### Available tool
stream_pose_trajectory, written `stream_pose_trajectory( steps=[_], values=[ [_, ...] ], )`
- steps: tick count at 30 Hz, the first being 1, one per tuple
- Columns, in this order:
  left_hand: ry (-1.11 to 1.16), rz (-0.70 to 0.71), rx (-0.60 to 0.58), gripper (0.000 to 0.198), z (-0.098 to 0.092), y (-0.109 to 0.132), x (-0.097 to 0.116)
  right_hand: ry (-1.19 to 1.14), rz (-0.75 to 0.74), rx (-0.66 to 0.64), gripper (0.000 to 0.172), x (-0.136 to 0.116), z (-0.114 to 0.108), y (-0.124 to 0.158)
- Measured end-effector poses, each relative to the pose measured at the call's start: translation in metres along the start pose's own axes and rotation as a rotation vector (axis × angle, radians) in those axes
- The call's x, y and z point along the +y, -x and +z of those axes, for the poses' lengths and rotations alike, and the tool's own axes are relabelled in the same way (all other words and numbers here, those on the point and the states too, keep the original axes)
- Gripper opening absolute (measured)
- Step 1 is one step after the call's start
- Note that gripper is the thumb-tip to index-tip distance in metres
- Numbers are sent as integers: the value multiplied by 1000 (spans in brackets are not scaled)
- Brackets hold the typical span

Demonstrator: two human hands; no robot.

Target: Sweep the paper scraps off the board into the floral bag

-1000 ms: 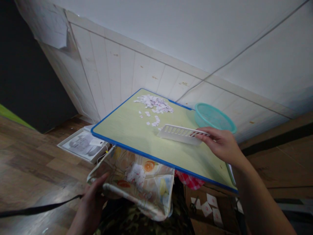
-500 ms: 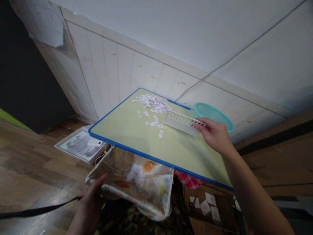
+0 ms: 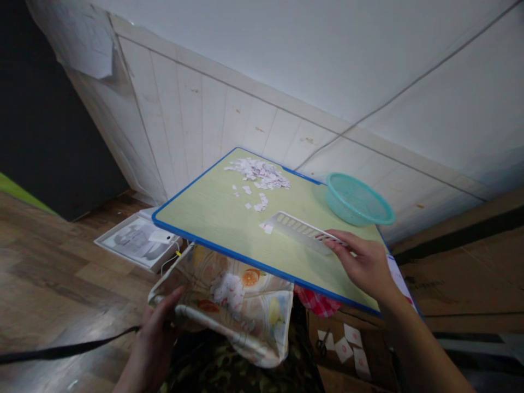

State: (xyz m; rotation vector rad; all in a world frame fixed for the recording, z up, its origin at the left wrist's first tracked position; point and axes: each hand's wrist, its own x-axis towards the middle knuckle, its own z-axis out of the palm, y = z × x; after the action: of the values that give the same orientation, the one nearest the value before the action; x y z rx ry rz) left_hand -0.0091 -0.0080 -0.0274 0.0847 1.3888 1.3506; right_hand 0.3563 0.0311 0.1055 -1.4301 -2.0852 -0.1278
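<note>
My right hand [image 3: 362, 262] pinches one end of a white scraper [image 3: 297, 236], thumb and fingers closed narrowly on it. It tilts on its long edge over the table [image 3: 229, 229], its far tip just beside a few scraps [image 3: 267, 227]. My left hand [image 3: 153, 333] holds a cloth bin [image 3: 260, 305] at its left side, thumb inside, the other fingers mostly hidden; the bin sits below the table's near edge, a clump of scraps in it.

I judge I'm partway through sweeping scraps toward the bin. The next move seems to call for keeping the scraper's edge low and drawing it nearward, the bin held steady under the rim.

The scraper looks thin and stiff, slotted along its upper half. The scraps are small, flat and white, some with reddish marks; most lie in a pile [image 3: 260, 173] at the far left, near the wall [image 3: 262, 65].
</note>
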Motion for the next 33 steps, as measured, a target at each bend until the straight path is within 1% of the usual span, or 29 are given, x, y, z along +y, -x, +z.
stream_pose_trajectory(
  steps=[3, 7, 9, 13, 16, 18, 19, 22, 24, 26, 29, 33],
  values=[
    [-31, -17, -14, 38, -1, -3, 0, -46, -25, -30, 18, -12, -1, 12],
    [-62, -11, -8, 38, -2, -5, 1, 24, -16, 76, 17, -16, 2, 18],
    [-69, -8, 1, 38, -2, -4, 2, 41, -45, 101, 19, -18, 6, 20],
    [-74, -20, -10, 39, -5, -4, 2, -29, -175, 18, 27, -35, 3, 28],
    [-82, 28, -17, 40, -12, -9, -2, -73, -224, -53, 31, -51, -5, 32],
    [-87, 63, -16, 40, -16, -14, -5, -57, -204, -44, 28, -53, -6, 28],
    [-89, 67, -9, 38, -17, -15, -6, -35, -181, -13, 25, -50, -4, 23],
    [-90, 59, 3, 38, -17, -17, -7, 43, -118, 139, 17, -33, 11, -2],
    [-91, 64, 1, 40, -16, -15, -6, 73, -102, 193, 18, -23, 22, -19],
    [-97, 75, -7, 42, -17, -13, -5, 92, -123, 192, 20, -21, 28, -26],
    [-103, 75, -10, 40, -17, -10, -3, 104, -219, 161, 22, -38, 28, -16],
    [-96, 41, 3, 38, -17, -8, 3, 62, -308, 103, 36, -72, 13, 13]
  ],
)
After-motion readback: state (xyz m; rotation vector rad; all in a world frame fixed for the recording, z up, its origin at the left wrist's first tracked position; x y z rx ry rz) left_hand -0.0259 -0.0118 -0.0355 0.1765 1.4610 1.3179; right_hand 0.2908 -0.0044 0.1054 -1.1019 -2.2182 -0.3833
